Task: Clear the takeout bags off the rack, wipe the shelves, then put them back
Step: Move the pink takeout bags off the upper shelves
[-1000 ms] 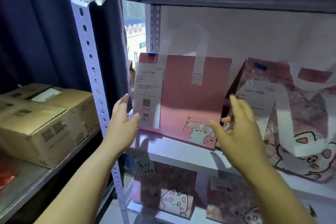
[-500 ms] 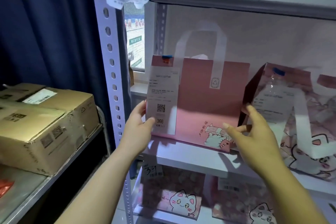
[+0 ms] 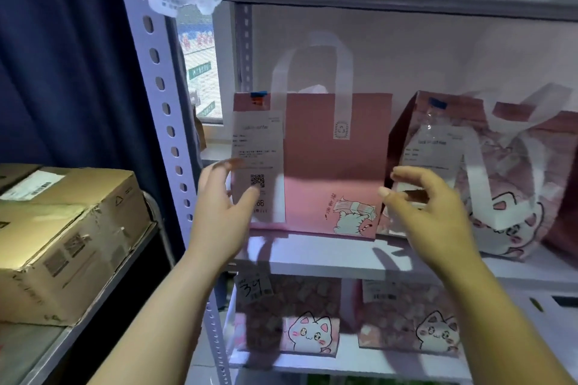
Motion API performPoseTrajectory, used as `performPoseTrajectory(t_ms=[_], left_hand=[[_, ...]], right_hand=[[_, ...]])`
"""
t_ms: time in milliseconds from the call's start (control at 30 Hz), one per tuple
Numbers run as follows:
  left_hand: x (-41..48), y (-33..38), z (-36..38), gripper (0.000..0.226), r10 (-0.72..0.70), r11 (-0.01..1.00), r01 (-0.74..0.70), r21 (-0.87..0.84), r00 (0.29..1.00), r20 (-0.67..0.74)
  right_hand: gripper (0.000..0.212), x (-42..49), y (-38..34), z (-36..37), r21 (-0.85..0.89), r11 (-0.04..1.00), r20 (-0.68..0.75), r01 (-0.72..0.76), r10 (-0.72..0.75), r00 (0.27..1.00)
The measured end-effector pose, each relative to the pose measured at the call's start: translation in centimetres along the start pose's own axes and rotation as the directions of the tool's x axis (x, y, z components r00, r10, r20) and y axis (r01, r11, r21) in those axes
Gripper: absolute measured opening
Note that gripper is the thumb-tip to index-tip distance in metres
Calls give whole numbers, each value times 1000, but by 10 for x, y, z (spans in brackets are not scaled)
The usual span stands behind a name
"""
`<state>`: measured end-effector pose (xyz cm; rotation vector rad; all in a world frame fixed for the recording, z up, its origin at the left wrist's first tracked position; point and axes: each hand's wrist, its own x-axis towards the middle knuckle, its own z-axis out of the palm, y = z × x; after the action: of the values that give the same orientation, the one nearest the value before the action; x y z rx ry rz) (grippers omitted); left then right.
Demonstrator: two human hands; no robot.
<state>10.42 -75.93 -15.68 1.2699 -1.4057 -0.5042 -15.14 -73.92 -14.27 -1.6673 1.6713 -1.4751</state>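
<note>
Over the last second both hands have been brought in from a short way off, palms facing, until the pink takeout bag is flanked on both sides. The bag has not been lifted: it stands upright on the middle shelf of the rack, its base flat on the board, with a second cat-print bag just beside it at 3 o'clock. More bags are seen on the shelf below, at 6 o'clock. From this it is judged that a two-handed pick-up is about to be made, so the clearing step is barely under way.

The left hand is held wide at the bag's 9 o'clock edge. Its thumb is laid on the lower part of the stapled receipt, and its fingers are kept nearly straight along the side. Nothing is clasped yet.

The right hand is half curled at the bag's 3 o'clock edge, in the gap between the two bags, with the thumb tip at the front corner. Whether that edge is actually pinched cannot be told.
</note>
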Motion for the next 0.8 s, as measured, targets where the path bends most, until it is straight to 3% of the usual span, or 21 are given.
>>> performPoseTrajectory(t_ms=[133, 267, 500, 667, 800], left_hand=[[-7, 23, 10, 32, 122, 991, -120, -51, 991, 51], [-14, 37, 36, 27, 189, 978, -176, -110, 975, 116], [-26, 59, 107, 30, 229, 962, -178, -208, 938, 258], [-27, 67, 153, 34, 259, 965, -245, -92, 945, 200], [-30, 68, 177, 41, 220, 975, -223, 7, 964, 149]], right_hand=[[16, -16, 3, -18, 7, 1000, -23, 3, -3, 1000], [16, -30, 19, -45, -31, 999, -74, -40, 37, 997], [18, -28, 63, -114, -106, 991, -284, -80, 47, 958], [35, -1, 99, -153, -223, 966, -294, -132, 63, 954], [62, 19, 122, -167, -298, 937, -195, -183, 128, 972]])
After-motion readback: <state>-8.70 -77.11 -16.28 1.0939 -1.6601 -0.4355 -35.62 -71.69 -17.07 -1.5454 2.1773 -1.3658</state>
